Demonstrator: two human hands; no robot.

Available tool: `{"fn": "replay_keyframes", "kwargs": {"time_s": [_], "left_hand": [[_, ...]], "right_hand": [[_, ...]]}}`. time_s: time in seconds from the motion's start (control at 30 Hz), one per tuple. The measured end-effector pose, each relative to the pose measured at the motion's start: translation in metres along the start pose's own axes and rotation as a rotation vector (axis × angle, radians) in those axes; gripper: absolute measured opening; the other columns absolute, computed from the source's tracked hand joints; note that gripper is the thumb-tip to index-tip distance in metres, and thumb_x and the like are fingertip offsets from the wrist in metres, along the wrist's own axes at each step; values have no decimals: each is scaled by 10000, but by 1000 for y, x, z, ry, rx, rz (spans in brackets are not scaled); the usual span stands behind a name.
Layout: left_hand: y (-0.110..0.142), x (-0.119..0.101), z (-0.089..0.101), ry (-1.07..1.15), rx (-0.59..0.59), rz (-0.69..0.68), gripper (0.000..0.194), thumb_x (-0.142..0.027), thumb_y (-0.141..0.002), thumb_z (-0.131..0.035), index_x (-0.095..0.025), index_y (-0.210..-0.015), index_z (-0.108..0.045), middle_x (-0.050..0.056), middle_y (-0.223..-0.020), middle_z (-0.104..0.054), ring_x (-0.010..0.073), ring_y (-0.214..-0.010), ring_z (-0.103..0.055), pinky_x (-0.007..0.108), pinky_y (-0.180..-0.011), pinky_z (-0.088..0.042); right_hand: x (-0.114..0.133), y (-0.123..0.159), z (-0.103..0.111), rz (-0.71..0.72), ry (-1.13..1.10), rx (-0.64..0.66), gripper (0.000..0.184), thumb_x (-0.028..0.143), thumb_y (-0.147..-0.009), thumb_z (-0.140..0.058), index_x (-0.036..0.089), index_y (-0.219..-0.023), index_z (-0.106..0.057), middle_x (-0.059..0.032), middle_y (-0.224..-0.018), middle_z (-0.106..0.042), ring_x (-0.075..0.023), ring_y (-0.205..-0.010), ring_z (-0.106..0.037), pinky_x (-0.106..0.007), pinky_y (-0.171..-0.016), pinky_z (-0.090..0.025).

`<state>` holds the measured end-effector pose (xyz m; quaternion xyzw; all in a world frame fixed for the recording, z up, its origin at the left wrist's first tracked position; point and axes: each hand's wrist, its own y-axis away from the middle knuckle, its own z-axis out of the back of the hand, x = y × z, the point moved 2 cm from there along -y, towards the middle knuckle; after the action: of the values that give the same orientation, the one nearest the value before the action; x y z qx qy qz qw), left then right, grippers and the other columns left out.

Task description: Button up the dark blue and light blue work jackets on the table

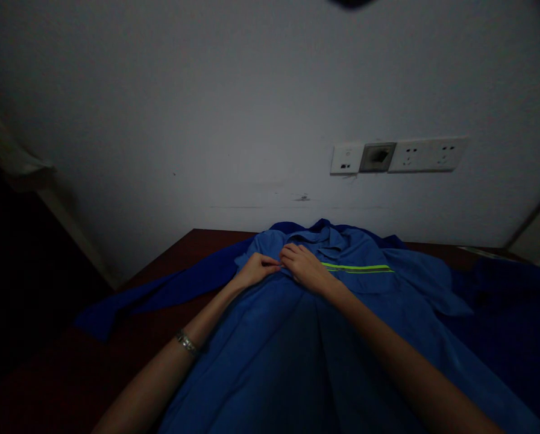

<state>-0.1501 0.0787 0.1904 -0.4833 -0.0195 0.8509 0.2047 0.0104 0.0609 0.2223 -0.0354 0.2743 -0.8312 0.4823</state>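
A blue short-sleeved work shirt (378, 289) lies spread out with its collar toward the wall and a yellow-green stripe across the chest. Both hands meet on its upper left chest. My left hand (257, 269) pinches the cloth there between thumb and forefinger. Touching it from the right, my right hand (304, 265) has its fingers bent down onto the same bit of fabric. The exact spot they grip is small and partly covered by the fingers. A darker blue long-sleeved garment (175, 289) lies beneath the shirt, one sleeve stretched out to the left.
Behind the dark red-brown tabletop (197, 241) rises a pale wall (184, 120). Socket plates (426, 155) are set into it at the right. More dark blue cloth (514, 307) lies on the right side. A dark shape stands at the far left.
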Motion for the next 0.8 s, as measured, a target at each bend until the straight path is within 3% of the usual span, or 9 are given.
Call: {"fn": "replay_keyframes", "kwargs": {"time_s": [0.2,0.57,0.8], "left_hand": [[1,-1,-3,-60,-31,34,238,-292,-677,-620,-119,-818,-702,53,-799,-697,181,-729,-600,266,-679,-442],[1,-7,-5,-97,-68,47,204,-264,-669,-619,-109,-778,-695,41,-740,-681,157,-681,-572,248,-645,-422],[1,-11,-5,-179,-80,-19,230,-264,-685,-581,-113,-808,-702,48,-770,-684,162,-708,-579,247,-677,-425]], "right_hand": [[-4,3,-2,-10,-82,-26,150,104,-823,-460,145,-884,-590,-91,-943,-559,-209,-994,-420,-328,-758,-347],[-17,7,-12,-171,-349,-130,110,180,-826,-486,174,-799,-593,-56,-921,-592,-184,-978,-443,-335,-802,-360],[-24,8,-26,-246,-438,-189,95,203,-808,-518,180,-770,-602,-50,-902,-600,-183,-936,-467,-356,-806,-365]]}}
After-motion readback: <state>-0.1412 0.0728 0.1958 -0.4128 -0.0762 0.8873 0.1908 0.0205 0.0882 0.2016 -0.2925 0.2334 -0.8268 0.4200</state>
